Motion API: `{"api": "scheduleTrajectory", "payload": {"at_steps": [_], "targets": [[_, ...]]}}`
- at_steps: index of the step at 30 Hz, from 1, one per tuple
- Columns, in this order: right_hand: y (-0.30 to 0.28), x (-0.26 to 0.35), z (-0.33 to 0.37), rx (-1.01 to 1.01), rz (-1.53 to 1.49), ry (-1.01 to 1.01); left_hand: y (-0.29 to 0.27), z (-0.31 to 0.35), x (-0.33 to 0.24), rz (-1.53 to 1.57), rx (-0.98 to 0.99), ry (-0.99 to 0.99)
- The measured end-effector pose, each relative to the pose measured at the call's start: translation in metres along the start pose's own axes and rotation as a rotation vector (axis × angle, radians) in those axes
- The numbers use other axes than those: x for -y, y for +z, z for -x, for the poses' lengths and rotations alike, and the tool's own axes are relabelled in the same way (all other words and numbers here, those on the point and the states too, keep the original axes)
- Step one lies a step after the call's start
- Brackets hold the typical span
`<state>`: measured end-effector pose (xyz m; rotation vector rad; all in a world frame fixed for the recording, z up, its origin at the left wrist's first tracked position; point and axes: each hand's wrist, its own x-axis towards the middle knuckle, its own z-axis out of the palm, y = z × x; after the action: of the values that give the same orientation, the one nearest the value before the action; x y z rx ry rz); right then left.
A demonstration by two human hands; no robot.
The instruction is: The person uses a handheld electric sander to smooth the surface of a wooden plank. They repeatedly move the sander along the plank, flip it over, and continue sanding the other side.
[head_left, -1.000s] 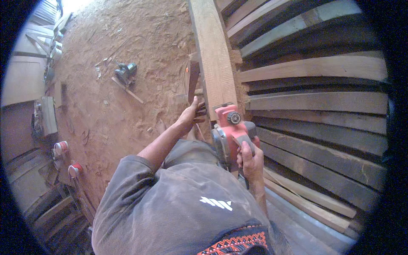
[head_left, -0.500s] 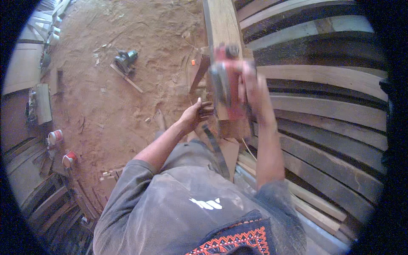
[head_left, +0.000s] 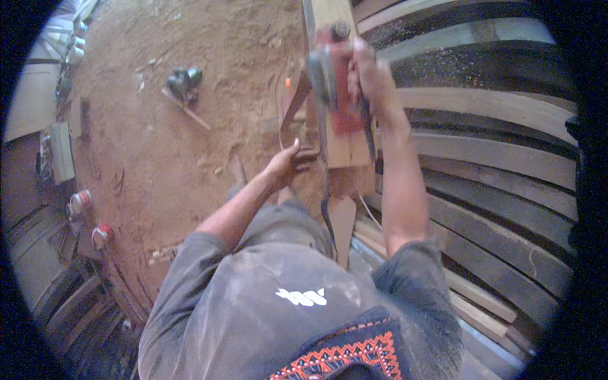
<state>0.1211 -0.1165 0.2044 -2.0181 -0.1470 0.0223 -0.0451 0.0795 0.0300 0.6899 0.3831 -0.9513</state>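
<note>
My right hand (head_left: 372,77) is wrapped round the handle of a red electric hand planer (head_left: 342,88), blurred by motion. The planer rests on a long pale wooden beam (head_left: 345,149) that runs away from me. From the tool a black cord (head_left: 325,190) hangs down beside the beam's near end toward my legs. My left hand (head_left: 292,161) hovers just left of the beam, fingers stretched out and apart, holding nothing. Wood chips (head_left: 468,73) fly or lie to the right of the planer.
Dark, rough planks (head_left: 494,161) are stacked along the right. On the sandy ground (head_left: 221,38) at left lies a dark green power tool (head_left: 183,82) with a strip of wood. Two red-and-white tubs (head_left: 101,234) stand farther left. My bare foot (head_left: 237,171) shows below my left arm.
My right hand has pushed the planer forward along the beam, away from me, baring more of the near end. The left hand has stayed nearly in place. Chips now show at the right.
</note>
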Motion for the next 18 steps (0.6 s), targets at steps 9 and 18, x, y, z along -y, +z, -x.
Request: {"api": "scheduleTrajectory", "payload": {"at_steps": [9,18], "targets": [[0.003,0.062,0.245,-0.005,-0.092,0.737,0.004,0.003,-0.004,0.087,-0.013,-0.127],[-0.007,0.015,0.020,-0.004,-0.113,0.363,-0.001,0.008,0.000,-0.054,0.002,0.037]]}}
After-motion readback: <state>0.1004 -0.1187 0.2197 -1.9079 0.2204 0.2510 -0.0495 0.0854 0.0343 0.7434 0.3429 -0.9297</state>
